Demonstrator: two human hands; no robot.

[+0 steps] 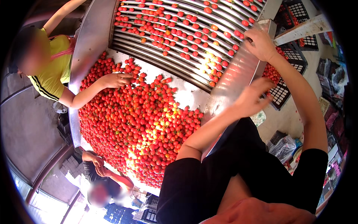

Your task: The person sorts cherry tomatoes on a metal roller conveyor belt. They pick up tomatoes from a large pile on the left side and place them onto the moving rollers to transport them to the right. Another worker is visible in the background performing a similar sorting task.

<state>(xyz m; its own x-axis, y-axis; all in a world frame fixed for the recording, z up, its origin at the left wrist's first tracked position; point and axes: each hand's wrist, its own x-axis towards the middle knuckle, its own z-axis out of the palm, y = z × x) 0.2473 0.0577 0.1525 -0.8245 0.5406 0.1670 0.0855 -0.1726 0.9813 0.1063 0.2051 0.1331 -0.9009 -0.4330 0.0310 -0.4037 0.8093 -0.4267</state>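
Observation:
My left hand [254, 98] hangs blurred beside the outer edge of a sloping metal side guard [233, 70], fingers apart, with nothing plainly held. Farther up, my right hand [260, 44] rests at the guard's upper end, its fingers curled; whether they grip anything is unclear. Left of the guard, small red tomatoes [179, 32], a few orange, lie scattered over a bed of metal rollers [134, 42]. A large heap of tomatoes [139, 117] covers much of the pale metal tray [184, 96] below the rollers.
A co-worker's hand [119, 80] reaches onto the heap from the left. Another person's hands [101, 167] are together near the tray's lower edge. Black plastic crates [279, 93], some holding tomatoes, stand beyond the guard. A white beam [303, 29] slants near my right forearm.

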